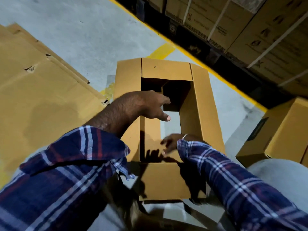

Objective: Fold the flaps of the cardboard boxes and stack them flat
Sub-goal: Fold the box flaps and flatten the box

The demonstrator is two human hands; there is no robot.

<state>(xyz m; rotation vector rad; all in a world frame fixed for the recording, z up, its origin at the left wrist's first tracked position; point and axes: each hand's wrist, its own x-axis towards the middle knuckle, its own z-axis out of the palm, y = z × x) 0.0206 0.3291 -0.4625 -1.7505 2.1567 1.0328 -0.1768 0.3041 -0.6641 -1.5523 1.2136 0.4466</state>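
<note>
Standing over the open-ended brown cardboard box [168, 117], I have it upright on the grey concrete floor [80, 40] right in front of my legs, both ends open so the floor shows straight through. My left hand [150, 105] reaches across its left wall with fingers extended and loose, holding nothing; I judge it is placed to push that wall in and collapse the box. My right hand [170, 144] is low inside near the near wall, fingers spread; whether it touches the cardboard I cannot tell through the blur and shadow. The near flap [165, 180] lies folded out toward me, the far flap [165, 69] away. The pile of flattened brown cardboard sheets [38, 90] sits on my left, presumably where this one goes.
</note>
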